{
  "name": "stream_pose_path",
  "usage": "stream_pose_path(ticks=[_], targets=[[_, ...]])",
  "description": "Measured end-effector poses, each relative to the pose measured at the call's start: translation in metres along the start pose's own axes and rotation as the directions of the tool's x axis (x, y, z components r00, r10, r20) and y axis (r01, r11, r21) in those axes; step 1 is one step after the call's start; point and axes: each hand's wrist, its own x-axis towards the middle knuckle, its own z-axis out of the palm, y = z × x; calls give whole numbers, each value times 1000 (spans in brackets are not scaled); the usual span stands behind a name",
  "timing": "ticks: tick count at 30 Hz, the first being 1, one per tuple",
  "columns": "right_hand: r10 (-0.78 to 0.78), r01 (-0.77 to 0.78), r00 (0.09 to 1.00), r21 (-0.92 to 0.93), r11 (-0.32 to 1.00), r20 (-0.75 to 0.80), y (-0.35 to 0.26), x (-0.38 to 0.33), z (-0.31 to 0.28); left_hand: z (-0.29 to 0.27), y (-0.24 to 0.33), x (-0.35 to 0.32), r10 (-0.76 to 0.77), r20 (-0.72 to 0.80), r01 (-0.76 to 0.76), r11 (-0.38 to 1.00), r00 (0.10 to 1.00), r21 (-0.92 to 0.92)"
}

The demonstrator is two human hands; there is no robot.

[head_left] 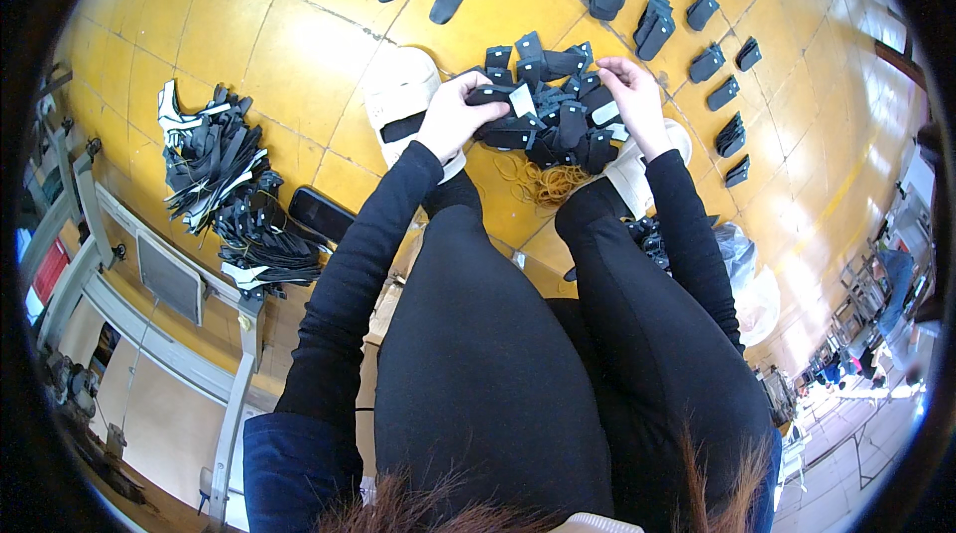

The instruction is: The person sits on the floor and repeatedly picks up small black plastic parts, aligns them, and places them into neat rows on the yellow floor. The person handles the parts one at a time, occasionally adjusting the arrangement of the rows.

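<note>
Heap of flat black fabric pieces (553, 110) on yellow tiled floor (259, 25), between pale sandals. Left hand (460, 113) grasping one piece; right hand (629, 95) pinching another. Risk — stack slipping, mixing with sorted small black bundles (707, 63).

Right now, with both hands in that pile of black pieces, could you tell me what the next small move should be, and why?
Probably lift the piece pinched by the left hand clear of the black pile. The right hand already rests on the pile's far side, steadying it, and small sorted stacks lie on the floor beyond.
</note>
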Motion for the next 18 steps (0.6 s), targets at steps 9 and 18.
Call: stream_pose_path(ticks=[9,18], targets=[[25,-17,998,-146,989,57,6,-2,-5,-11,10,7,-52,-144,21,977,988,-211],[-187,228,972,-405,885,140,3,-6,-8,-9,16,1,15,-88,-32,979,996,-200]])
